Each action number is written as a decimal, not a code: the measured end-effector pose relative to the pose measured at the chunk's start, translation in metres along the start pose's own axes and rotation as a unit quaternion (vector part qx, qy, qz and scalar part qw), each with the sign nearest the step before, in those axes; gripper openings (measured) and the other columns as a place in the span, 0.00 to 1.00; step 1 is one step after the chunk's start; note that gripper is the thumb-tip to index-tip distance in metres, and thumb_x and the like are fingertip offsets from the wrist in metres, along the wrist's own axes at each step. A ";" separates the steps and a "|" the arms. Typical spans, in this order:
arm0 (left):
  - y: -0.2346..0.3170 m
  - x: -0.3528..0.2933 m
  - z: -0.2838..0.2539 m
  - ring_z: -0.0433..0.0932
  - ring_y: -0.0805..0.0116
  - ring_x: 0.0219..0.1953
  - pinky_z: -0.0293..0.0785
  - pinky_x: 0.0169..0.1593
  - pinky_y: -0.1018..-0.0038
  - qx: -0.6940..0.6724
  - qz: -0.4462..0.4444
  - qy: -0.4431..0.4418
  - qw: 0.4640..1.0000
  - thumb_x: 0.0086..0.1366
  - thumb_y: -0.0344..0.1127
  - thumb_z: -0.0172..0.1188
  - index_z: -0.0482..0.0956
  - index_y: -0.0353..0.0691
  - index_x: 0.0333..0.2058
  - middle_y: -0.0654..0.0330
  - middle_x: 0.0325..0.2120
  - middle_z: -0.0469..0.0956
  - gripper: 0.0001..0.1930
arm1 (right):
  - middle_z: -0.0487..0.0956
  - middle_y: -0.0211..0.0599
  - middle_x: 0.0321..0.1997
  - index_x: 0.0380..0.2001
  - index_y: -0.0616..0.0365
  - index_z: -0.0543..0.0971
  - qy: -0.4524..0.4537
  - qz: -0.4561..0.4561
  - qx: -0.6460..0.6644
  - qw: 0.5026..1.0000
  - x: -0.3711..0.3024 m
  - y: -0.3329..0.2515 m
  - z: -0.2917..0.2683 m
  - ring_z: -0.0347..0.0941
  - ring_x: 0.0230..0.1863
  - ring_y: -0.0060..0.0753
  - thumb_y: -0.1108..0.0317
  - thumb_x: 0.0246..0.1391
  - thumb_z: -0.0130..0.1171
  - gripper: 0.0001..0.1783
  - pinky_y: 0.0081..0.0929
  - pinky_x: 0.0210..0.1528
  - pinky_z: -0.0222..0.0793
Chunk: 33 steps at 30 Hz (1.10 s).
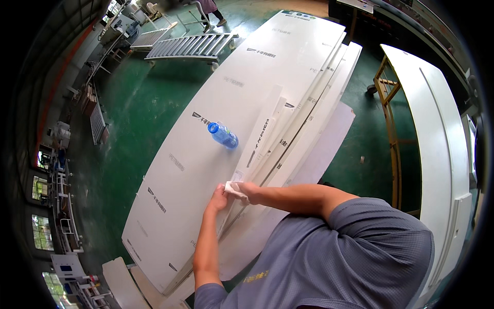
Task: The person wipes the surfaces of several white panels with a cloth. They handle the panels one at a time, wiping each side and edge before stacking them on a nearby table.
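My right hand (250, 192) is closed on a crumpled white cloth (233, 187), pressed down at the near part of a narrow white strip (262, 129). Right beside it, my left hand (219, 199) has its fingers curled in at the strip's left edge. What those fingers grip is hidden. Both hands are above a stack of long white panels with dark printed marks, whose top panel (206, 149) stretches away from me. A blue-tinted clear bottle (224, 137) with a blue cap lies on that panel, beyond my hands.
More white panels (329, 87) are stacked along the right, their edges stepped. Further right, a long white panel (437, 129) rests on a wooden wheeled stand (393, 139). A roller conveyor (193, 47) stands on the green floor (139, 108) at far left, with a person (208, 7) behind it.
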<state>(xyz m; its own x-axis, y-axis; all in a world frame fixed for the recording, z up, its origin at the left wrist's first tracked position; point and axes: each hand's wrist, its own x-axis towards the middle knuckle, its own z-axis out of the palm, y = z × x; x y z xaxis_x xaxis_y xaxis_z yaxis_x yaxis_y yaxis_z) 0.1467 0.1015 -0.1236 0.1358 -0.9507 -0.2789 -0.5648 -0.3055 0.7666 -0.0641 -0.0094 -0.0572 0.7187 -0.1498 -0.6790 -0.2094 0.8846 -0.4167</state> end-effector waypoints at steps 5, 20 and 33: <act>0.130 -0.037 0.002 0.79 0.51 0.53 0.75 0.58 0.62 -0.004 -0.013 0.048 0.999 0.69 0.35 0.64 0.80 0.39 0.56 0.51 0.52 0.74 0.18 | 0.75 0.21 0.29 0.43 0.43 0.83 -0.007 -0.013 0.017 1.000 -0.052 -0.001 -0.010 0.65 0.24 0.19 0.46 0.68 0.58 0.16 0.28 0.21 0.56; 0.414 0.002 0.086 0.77 0.44 0.58 0.76 0.60 0.58 0.167 0.366 -0.056 0.914 0.55 0.34 0.77 0.80 0.40 0.59 0.46 0.57 0.75 0.32 | 0.82 0.31 0.39 0.55 0.52 0.81 0.019 -0.322 0.016 0.946 -0.293 -0.007 -0.143 0.80 0.32 0.29 0.49 0.62 0.64 0.24 0.33 0.24 0.78; 0.610 -0.031 0.429 0.78 0.46 0.55 0.71 0.57 0.55 0.357 0.588 -0.197 0.698 0.53 0.30 0.70 0.62 0.39 0.70 0.48 0.55 0.78 0.45 | 0.82 0.23 0.35 0.50 0.52 0.82 0.178 -0.631 0.366 0.661 -0.553 0.217 -0.362 0.76 0.29 0.12 0.55 0.70 0.59 0.15 0.19 0.26 0.70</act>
<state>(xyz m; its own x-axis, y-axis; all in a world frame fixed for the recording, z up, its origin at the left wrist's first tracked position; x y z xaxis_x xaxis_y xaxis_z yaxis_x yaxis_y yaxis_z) -0.5513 -0.0329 0.1046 -0.9193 -0.3896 0.0564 -0.3774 0.9130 0.1548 -0.7472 0.1057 0.0094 -0.2142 -0.9509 -0.2234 0.8772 -0.0867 -0.4722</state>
